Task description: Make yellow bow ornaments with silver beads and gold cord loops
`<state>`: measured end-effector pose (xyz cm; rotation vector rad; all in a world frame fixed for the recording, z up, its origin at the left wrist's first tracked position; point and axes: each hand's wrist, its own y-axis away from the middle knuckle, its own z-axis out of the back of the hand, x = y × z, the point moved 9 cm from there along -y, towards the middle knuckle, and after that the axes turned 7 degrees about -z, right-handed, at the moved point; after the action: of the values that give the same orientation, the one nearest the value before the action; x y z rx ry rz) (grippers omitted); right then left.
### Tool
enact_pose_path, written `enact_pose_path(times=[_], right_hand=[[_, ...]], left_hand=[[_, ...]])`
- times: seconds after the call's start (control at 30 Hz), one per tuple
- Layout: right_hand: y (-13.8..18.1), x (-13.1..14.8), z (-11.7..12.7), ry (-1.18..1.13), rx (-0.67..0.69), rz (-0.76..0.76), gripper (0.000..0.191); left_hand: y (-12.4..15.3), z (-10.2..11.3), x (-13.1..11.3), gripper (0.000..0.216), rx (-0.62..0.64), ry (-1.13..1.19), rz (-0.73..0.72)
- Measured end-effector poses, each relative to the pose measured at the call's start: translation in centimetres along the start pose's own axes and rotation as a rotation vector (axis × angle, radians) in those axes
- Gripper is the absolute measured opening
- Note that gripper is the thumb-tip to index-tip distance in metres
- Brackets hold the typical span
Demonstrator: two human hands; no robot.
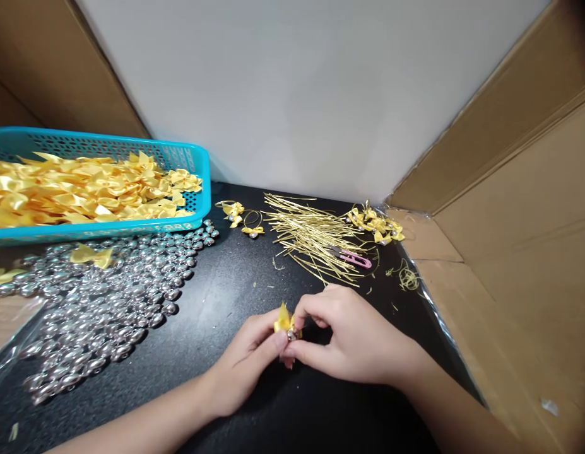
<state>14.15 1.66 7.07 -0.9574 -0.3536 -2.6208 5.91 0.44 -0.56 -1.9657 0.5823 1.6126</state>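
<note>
My left hand and my right hand meet near the front of the black table. Together they pinch a small yellow ribbon bow with a silver bead at its base. The fingers of both hands are closed round this piece. A bundle of thin gold wires lies just beyond my right hand. Several silver beads are spread in a heap to the left of my left hand.
A blue basket of yellow bows stands at the back left. Finished bows lie at the back right, two more near the basket. Pink snips rest on the wires. Cardboard walls close in the right side.
</note>
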Motion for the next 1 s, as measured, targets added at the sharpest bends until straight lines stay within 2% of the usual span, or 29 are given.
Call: enact_pose_path(times=[0.1, 0.23, 0.43, 0.53, 0.7, 0.77, 0.83, 0.93, 1.0], right_hand=[[-0.1, -0.1, 0.0, 0.008, 0.0, 0.012, 0.016], [-0.4, -0.6, 0.4, -0.042, -0.023, -0.005, 0.015], [-1.2, -2.9, 0.0, -0.229, -0.036, -0.151, 0.014], [-1.5, -3.9, 0.1, -0.43, -0.042, -0.208, 0.011], [-2.2, -4.9, 0.2, -0.997, -0.03, -0.218, 0.012], [-2.4, -5.0, 0.4, -1.09, -0.039, -0.215, 0.012], [-2.3, -4.8, 0.5, -1.082, -0.042, -0.198, 0.014], [-1.9, -4.3, 0.6, -0.884, -0.068, -0.176, 0.01], [-1.7, -3.7, 0.0, -0.682, -0.047, -0.161, 0.024]], left_hand=[[-0.1, 0.2, 0.4, 0.037, -0.043, -0.003, 0.053], [-0.1, 0.0, 0.4, 0.045, -0.024, -0.061, 0.047], [-0.2, 0.2, 0.5, 0.045, -0.05, -0.029, 0.05], [-0.2, 0.4, 0.5, 0.042, -0.068, -0.006, 0.047], [-0.2, 1.0, 0.1, 0.042, -0.112, -0.112, 0.025], [-0.2, 1.5, 0.1, 0.04, -0.159, -0.149, 0.031], [-0.2, 1.8, 0.0, 0.039, -0.197, -0.163, 0.031], [-0.2, 2.1, -0.1, 0.036, -0.24, -0.179, 0.023], [-0.2, 2.3, 0.0, 0.032, -0.266, -0.185, 0.038]])
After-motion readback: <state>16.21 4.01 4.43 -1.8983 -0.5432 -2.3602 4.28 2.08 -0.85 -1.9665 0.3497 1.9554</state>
